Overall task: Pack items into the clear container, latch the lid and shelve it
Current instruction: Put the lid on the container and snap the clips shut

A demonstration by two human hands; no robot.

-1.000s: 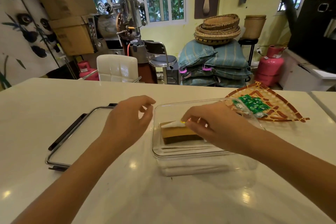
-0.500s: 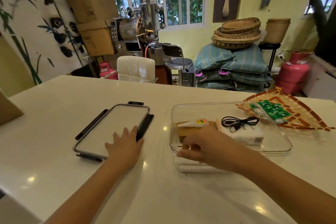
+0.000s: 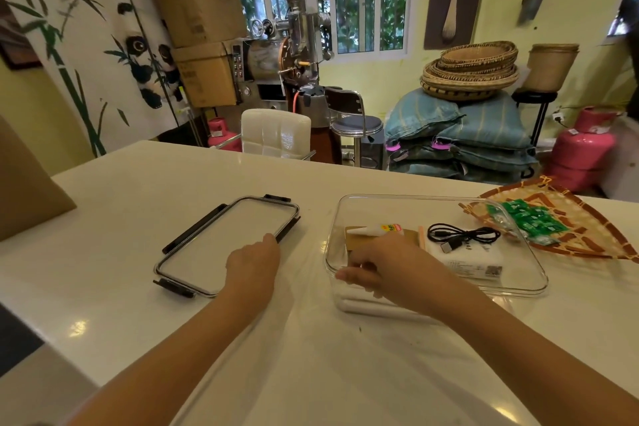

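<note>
Head view: left hand [image 3: 254,261] has moved onto the lid [image 3: 224,245].

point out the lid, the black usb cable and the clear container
lid [image 3: 221,245], head view, on its clear centre panel
black usb cable [image 3: 461,238], head view, on the coiled loops
clear container [image 3: 534,275], head view, on its right rim

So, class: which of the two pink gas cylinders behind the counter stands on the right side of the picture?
The large pink cylinder beside the blue sacks; the other cylinder peeks out, smaller and farther left, by the white chair.
</note>
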